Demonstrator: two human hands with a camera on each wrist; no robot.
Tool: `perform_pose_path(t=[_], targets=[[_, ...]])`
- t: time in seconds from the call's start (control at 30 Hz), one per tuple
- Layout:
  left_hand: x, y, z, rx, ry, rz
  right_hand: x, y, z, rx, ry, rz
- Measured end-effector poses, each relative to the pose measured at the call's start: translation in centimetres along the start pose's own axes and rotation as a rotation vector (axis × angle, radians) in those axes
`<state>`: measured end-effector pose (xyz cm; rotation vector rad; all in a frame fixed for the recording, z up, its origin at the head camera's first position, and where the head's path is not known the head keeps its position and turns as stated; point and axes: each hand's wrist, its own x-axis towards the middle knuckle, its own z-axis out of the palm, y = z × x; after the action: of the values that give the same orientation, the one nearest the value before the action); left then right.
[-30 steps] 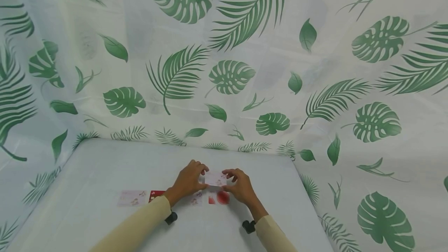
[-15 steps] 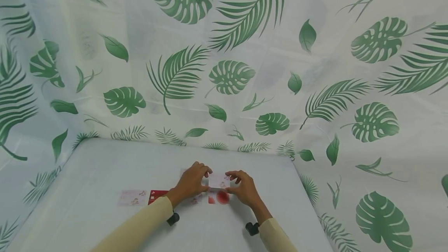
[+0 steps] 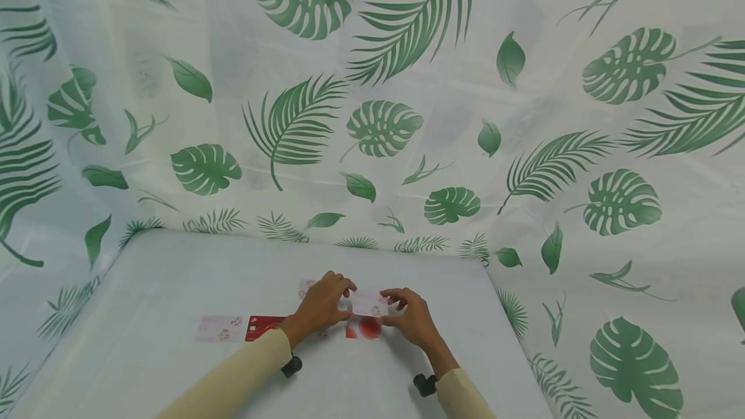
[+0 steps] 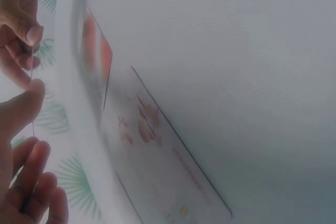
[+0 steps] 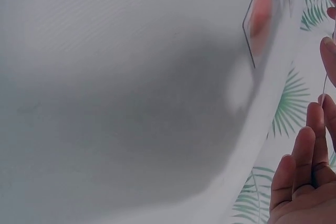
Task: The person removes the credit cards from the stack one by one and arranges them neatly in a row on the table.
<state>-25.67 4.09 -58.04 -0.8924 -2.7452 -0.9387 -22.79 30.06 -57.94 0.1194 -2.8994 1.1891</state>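
Observation:
Above the table, a pale pink card (image 3: 369,303) with a small floral print is pinched between both hands. The left hand (image 3: 322,301) grips its left edge with thumb and fingers. At the opposite edge, the right hand (image 3: 412,317) pinches it the same way. In the left wrist view the held card is a thin line seen edge-on between the left hand (image 4: 23,145) and the other hand's fingers. Just below it on the table lies a card with red circles (image 3: 369,327). A pale floral card (image 4: 168,161) lies beneath the left hand, partly hidden in the head view.
To the left lie another pale pink card (image 3: 218,328) and a red card (image 3: 260,328), partly covered by the left forearm. One more pale card (image 3: 305,288) shows behind the left hand. The white table (image 3: 174,277) meets a leaf-patterned curtain (image 3: 372,167) at its far edge.
Both hands and the held card have shifted slightly to the right. More of the red card and of the pale card behind the left hand now shows.

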Motion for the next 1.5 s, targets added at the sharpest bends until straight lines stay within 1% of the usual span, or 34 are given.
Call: perform_pose_path(t=[0.23,0.43,0.63,0.73,0.97,1.2,1.33,1.5], targets=[[0.2,0.4,0.4,-0.001,-0.003,-0.006,-0.4,0.5,-0.3,0.013,0.021,-0.001],[0.4,0.9,0.7,-0.027,0.007,0.002,-0.8,0.6,-0.8,0.033,0.035,0.018],[0.5,1.3,1.2,-0.039,0.006,-0.007,-1.1,1.1,-1.0,0.045,0.039,0.044],[0.5,1.5,1.4,-0.049,0.013,-0.002,-1.3,1.4,-1.1,0.053,0.04,0.055],[0.7,1.9,1.9,-0.034,0.016,0.006,-1.5,2.0,-1.5,0.088,0.043,0.074],[0.8,2.3,2.0,-0.042,0.033,0.018,-1.9,2.3,-2.0,0.103,0.053,0.071],[0.9,2.3,2.3,-0.046,0.034,0.008,-2.2,2.5,-2.3,0.109,0.052,0.075],[0.9,2.4,2.7,-0.075,0.028,-0.011,-2.3,2.7,-2.5,0.098,0.044,0.084]])
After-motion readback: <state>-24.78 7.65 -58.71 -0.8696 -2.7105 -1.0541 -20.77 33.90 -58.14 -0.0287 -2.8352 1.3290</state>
